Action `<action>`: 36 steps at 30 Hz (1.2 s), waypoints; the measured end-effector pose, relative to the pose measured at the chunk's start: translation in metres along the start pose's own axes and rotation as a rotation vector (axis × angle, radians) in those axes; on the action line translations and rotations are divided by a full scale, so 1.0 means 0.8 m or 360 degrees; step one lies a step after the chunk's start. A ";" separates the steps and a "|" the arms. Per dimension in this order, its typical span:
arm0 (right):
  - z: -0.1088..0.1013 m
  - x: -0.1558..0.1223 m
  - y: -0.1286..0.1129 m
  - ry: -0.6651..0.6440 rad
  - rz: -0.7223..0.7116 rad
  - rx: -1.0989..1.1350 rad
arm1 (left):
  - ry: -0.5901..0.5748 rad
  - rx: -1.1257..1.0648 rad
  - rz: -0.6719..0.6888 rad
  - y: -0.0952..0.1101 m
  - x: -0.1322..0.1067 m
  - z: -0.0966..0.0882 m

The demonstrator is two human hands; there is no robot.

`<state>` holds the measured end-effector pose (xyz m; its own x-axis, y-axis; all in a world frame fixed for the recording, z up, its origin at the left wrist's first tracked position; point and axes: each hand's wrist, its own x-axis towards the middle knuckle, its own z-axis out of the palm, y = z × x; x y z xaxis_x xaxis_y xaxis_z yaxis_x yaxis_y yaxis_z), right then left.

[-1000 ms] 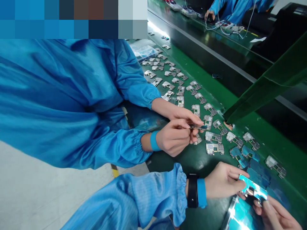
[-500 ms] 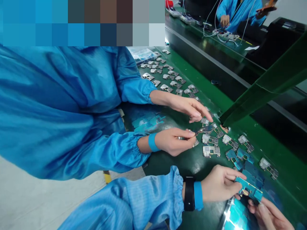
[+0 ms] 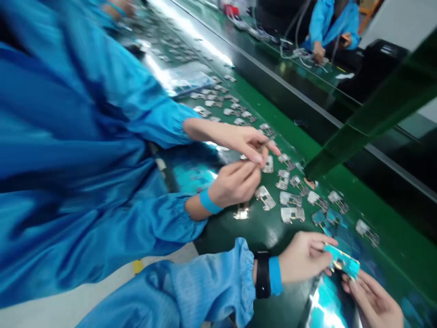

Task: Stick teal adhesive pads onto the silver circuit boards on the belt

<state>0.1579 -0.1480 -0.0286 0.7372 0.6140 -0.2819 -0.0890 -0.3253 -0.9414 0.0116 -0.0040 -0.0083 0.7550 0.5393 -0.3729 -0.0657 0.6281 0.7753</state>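
Note:
Between my two hands is a small circuit board (image 3: 344,259) with a turquoise-blue face and gold-coloured edges. My left hand (image 3: 302,256), with a black watch and a blue band at the wrist, pinches the board's left end. At its lower right corner, the fingers of my right hand (image 3: 375,296) grip it too. Below the board lies a shiny bluish tray or sheet (image 3: 326,303), partly hidden by my hands. Just beyond are blue-faced boards (image 3: 320,219) and a silver-grey board (image 3: 367,232) on the green table.
To the left, a co-worker's hands (image 3: 239,182) meet over the table, holding something I cannot make out. Several silver boards (image 3: 292,214) lie around them. A slanting green post (image 3: 368,114) rises at the right. Further back are a clear plastic tray (image 3: 187,77) and another person (image 3: 331,27).
The view has swung, showing more on the left. The co-worker's hands have drawn back and come together. My hands keep hold of the circuit board in much the same pose.

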 end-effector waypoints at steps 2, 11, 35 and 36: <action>0.005 -0.004 -0.013 -0.0119 -0.0048 0.0020 | -0.0008 -0.0040 -0.0001 0.003 -0.003 0.000; 0.021 -0.009 -0.035 -0.0302 -0.0135 0.0190 | -0.0056 -0.0039 0.0077 0.017 -0.003 -0.005; 0.017 -0.018 -0.041 -0.0235 -0.0269 0.0276 | -0.0650 -0.0151 -0.0688 0.018 0.002 -0.013; 0.017 -0.019 -0.041 -0.0242 -0.0267 0.0284 | -0.0695 -0.0177 -0.0701 0.020 0.002 -0.014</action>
<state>0.1406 -0.1369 0.0038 0.6440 0.7538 -0.1310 -0.1002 -0.0866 -0.9912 0.0043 0.0128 -0.0023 0.9219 -0.0474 -0.3846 0.2625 0.8065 0.5298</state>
